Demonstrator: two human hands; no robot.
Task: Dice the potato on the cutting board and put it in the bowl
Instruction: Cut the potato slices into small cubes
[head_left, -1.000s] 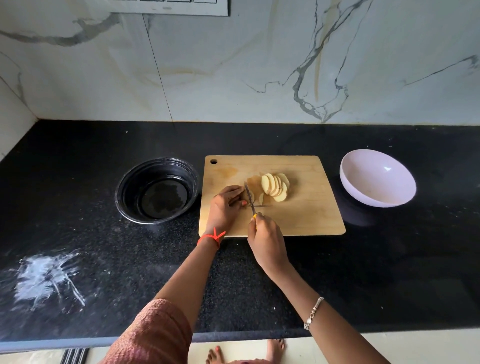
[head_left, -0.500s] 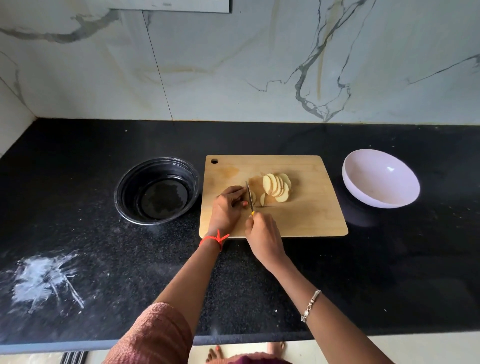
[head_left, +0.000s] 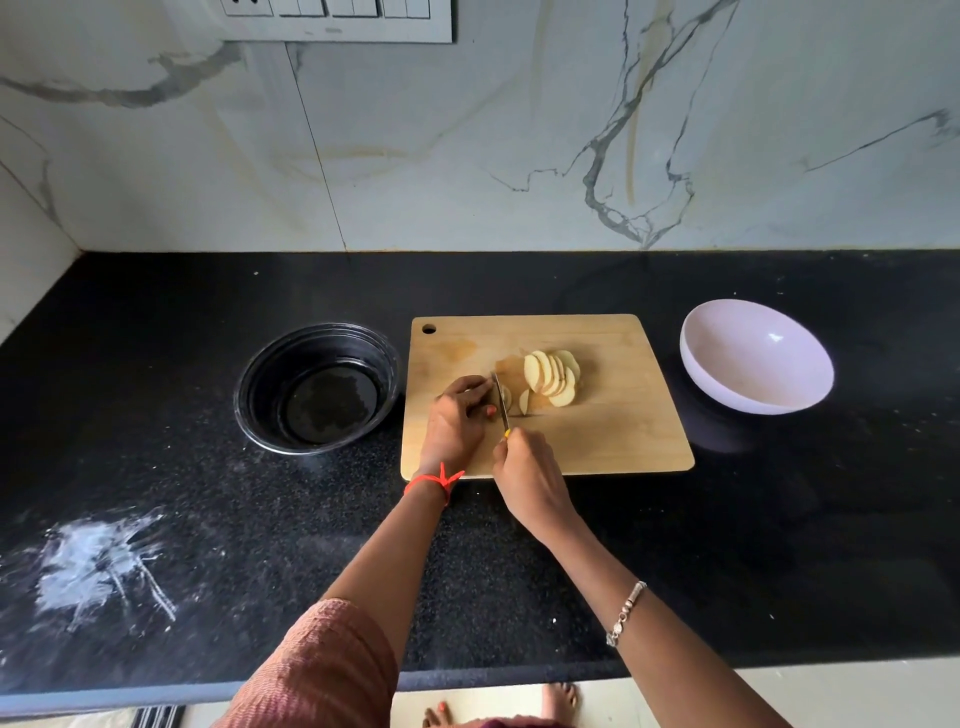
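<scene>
Little has changed in half a second: the right grip (head_left: 527, 478) still holds the knife (head_left: 501, 397), its blade just beside the left grip (head_left: 457, 421), which still pins a mostly hidden potato piece (head_left: 507, 399). Beyond both grips, one fan of slices (head_left: 553, 376), too overlapped to count, lies on the cutting board (head_left: 623, 426). Two bowls flank it, a black bowl (head_left: 317, 389) and a white bowl (head_left: 753, 358).

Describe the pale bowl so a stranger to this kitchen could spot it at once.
On the black countertop lies a wooden cutting board. The pale bowl stands just right of it, not touching. The other, the black bowl, sits left of the board; this one is lilac-white and empty.
</scene>
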